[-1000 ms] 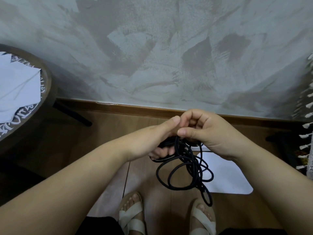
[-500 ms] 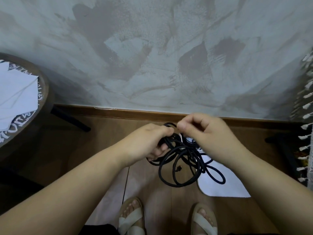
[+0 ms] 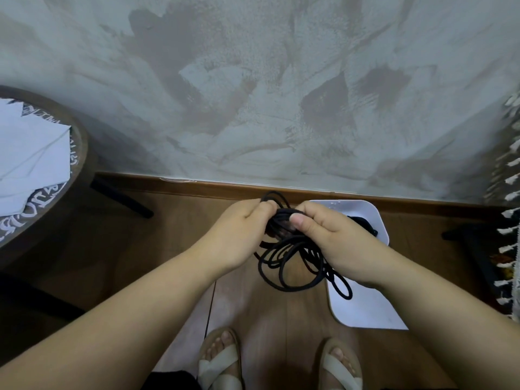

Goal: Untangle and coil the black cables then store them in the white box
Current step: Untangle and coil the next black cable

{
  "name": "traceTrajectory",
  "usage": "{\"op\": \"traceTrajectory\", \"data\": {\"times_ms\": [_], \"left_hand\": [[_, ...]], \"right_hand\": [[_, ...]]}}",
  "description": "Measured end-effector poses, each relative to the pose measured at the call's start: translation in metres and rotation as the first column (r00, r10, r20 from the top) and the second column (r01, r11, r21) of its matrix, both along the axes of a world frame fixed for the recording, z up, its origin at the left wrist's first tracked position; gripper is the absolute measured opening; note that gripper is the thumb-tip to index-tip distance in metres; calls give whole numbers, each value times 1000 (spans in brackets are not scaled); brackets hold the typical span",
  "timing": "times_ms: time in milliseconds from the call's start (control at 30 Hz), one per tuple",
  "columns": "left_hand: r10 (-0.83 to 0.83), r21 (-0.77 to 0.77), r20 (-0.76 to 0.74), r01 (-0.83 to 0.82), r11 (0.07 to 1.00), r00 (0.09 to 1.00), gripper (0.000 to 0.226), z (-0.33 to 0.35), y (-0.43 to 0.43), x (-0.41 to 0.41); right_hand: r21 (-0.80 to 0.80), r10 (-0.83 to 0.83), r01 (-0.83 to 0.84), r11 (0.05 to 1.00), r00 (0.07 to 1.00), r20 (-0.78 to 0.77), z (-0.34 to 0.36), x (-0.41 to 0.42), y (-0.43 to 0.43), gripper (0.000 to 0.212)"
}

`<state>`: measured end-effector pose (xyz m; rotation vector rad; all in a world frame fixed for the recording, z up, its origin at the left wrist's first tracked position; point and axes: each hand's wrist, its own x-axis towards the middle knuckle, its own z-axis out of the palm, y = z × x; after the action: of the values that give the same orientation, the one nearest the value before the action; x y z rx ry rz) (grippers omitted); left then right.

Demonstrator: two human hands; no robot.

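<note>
2 hands: left hand [image 3: 242,232], right hand [image 3: 334,237]. 1 black cable bundle [image 3: 284,257]; strand count within not resolvable. 1 second black cable [image 3: 363,222], partly hidden. 1 white box [image 3: 365,308]. 1 round desk [image 3: 81,153]. white paper [image 3: 31,153]: sheet count unclear. 2 sandals: left sandal [image 3: 222,364], right sandal [image 3: 342,367].

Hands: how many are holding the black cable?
2. The left hand grips the black cable bundle from the left; the right hand pinches it from the right. No others show.
</note>
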<state>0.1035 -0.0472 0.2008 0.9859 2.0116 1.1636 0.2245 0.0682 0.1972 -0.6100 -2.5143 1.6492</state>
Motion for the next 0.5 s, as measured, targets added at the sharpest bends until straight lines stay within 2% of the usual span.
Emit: {"op": "traceTrajectory", "data": {"times_ms": [67,133,167,233,300,333,367,400,500], "left_hand": [[101,-28,33,-100,995,994,38,-4,2,-3],[188,-27,253,-187,982,949,36,-4,5,-1],[228,-34,404,-234,972,886,32,-2,6,0],[280,-73,578,-293,953,766,27,-2,7,-2],[298,-113,609,-291,950,735,29,-5,4,-9],[300,-140,587,-270,953,752,28,-7,1,-13],[290,-176,547,-230,957,786,25,-7,-1,-16],[265,-222,494,-174,959,828,22,-8,-3,-18],[119,-362,367,24,932,923,19,-10,-6,-17]], "right_hand": [[-80,-140,137,987,989,-45,-4,0,2,25],[-194,-269,250,949,960,-79,-5,-3,3,32],[-282,-336,298,912,937,-97,-6,-6,5,35],[-539,-523,382,750,842,-131,-5,-10,14,35],[-747,-698,412,522,710,-95,-1,-12,27,33],[-789,-738,409,458,670,-80,1,-11,31,33],[-796,-748,407,448,658,-84,3,-10,34,33],[-774,-735,407,484,670,-107,3,-9,35,33],[-622,-591,358,696,778,-212,4,-10,27,31]]}}
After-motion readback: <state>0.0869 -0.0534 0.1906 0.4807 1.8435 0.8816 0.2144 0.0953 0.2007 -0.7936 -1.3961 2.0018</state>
